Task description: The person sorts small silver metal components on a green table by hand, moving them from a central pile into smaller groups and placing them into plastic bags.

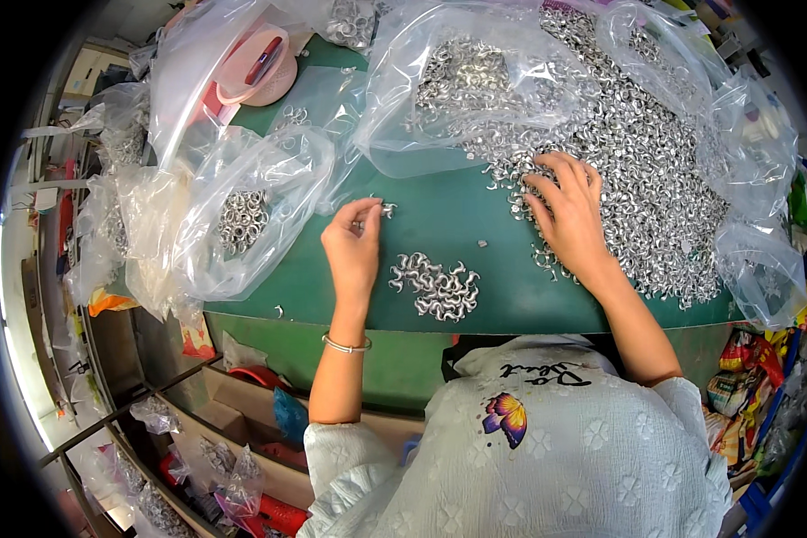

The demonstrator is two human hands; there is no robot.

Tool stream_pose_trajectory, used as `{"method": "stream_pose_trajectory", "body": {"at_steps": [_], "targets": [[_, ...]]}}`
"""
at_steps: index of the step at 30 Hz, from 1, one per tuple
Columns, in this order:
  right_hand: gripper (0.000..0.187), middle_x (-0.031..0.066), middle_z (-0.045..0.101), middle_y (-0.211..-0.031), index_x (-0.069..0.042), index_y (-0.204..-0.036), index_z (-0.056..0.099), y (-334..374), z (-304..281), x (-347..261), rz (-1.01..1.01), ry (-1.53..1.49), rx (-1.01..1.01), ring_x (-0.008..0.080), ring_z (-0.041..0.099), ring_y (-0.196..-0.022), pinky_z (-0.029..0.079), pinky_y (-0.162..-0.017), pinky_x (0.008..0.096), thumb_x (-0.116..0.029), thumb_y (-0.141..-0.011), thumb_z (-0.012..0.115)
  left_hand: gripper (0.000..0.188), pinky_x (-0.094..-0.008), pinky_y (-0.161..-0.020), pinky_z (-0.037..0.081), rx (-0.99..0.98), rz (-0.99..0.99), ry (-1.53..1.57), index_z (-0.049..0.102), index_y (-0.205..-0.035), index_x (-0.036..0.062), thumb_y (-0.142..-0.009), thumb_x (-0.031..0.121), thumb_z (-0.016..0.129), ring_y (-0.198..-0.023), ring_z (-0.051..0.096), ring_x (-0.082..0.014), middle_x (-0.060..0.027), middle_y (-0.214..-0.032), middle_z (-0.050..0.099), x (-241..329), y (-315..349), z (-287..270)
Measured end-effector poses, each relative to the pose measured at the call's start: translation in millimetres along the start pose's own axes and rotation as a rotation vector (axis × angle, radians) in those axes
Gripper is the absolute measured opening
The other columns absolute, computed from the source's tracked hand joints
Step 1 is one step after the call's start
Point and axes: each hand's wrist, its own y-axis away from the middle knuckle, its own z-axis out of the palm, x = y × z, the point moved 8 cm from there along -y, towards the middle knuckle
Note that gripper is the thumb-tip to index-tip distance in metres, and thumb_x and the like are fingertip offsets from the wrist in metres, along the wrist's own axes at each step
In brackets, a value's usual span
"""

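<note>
My left hand [351, 247] is above the green table, thumb and fingertips pinched on a small curved silver metal piece [388, 211]. My right hand [568, 213] rests at the left edge of a wide heap of silver metal pieces [655, 197]. Its fingers are bent but apart, with the fingertips touching the heap and no piece visibly gripped. Between my hands, closer to my body, lies a small cluster of curved metal pieces [439, 287]. One loose bit [482, 244] sits alone to the right of that cluster.
A clear plastic bag [403, 117] covers part of the heap. Left stands another clear bag [282, 179] with silver rings [243, 221] inside. Farther back is a pink basket [282, 81] holding a red object. Open boxes [233, 394] with bagged parts sit below the table's front edge [350, 323].
</note>
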Motion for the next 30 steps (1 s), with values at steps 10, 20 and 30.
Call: {"method": "stream_pose_trajectory", "body": {"at_steps": [10,20,30], "targets": [[0.018,0.0063,0.054,-0.095,-0.007,-0.091,0.062,18.9,38.6,-49.5,-0.250,-0.153,-0.245,0.0240,0.049,-0.096,0.035,-0.087,0.0403,-0.014,-0.078,0.072,0.013,-0.0382,-0.082,0.041,0.005,0.448,-0.459,0.064,-0.094,0.0019,-0.081,0.001,0.066,-0.095,0.057,-0.0294,-0.0114,-0.103,0.061,29.7,9.9,28.8],[0.008,0.0064,0.061,-0.086,-0.004,-0.088,0.065,-28.4,12.8,-8.6,0.037,-0.280,-0.032,0.0243,0.055,-0.084,0.040,-0.081,0.0381,-0.007,-0.081,0.069,0.035,-0.0410,-0.086,0.036,-0.046,0.481,-0.683,0.063,-0.113,0.0021,-0.079,0.008,0.071,-0.104,0.054,-0.0283,-0.0104,-0.111,0.061,32.4,7.3,21.7],[0.012,0.0066,0.069,-0.094,0.001,-0.100,0.066,-0.7,28.8,3.9,0.640,-1.304,-0.311,0.0120,0.066,-0.092,0.051,-0.080,0.0239,-0.002,-0.089,0.065,0.035,-0.0377,-0.088,0.036,-0.221,0.504,-0.623,0.066,-0.111,0.0049,-0.076,0.005,0.073,-0.097,0.055,-0.0270,-0.0089,-0.105,0.060,36.8,5.8,34.9]]}}
